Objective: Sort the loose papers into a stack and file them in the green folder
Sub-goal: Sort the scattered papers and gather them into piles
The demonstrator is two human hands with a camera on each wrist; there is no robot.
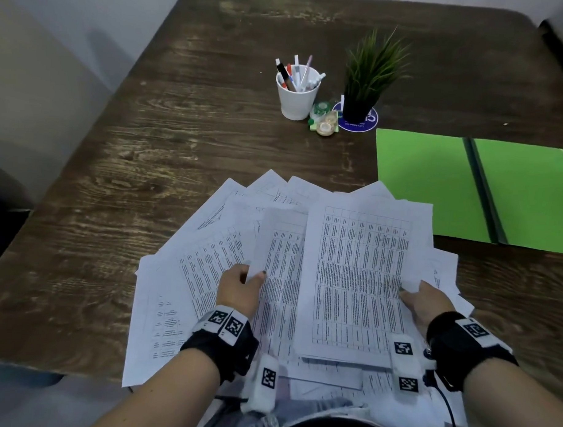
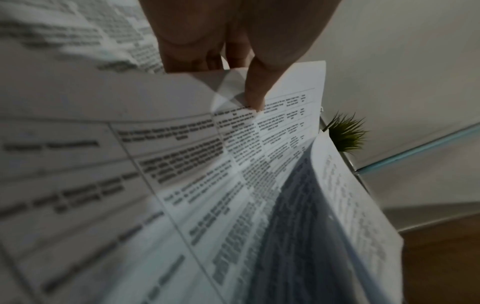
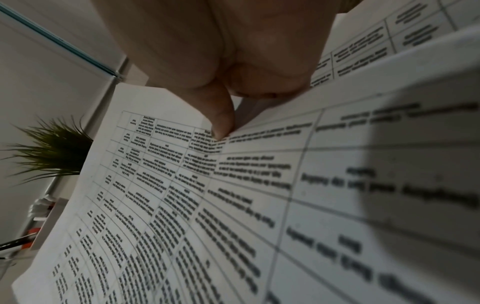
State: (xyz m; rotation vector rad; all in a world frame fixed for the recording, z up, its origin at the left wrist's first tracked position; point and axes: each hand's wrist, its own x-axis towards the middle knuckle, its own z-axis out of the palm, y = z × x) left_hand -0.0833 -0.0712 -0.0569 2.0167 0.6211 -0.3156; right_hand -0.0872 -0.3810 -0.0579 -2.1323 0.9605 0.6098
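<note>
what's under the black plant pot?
The plant pot stands on a round blue coaster with white print, on the wooden table. The pot hides most of the print, so the lettering can't be read, and the coaster's middle is covered.

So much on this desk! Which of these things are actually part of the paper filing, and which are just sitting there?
Part of the job:
- loose papers, spread on the table
- gathered stack, held by right hand
- single sheet, pinched by left hand
- green folder, lying open

Just lying about:
- pen cup
- potted plant
- tape rolls
</note>
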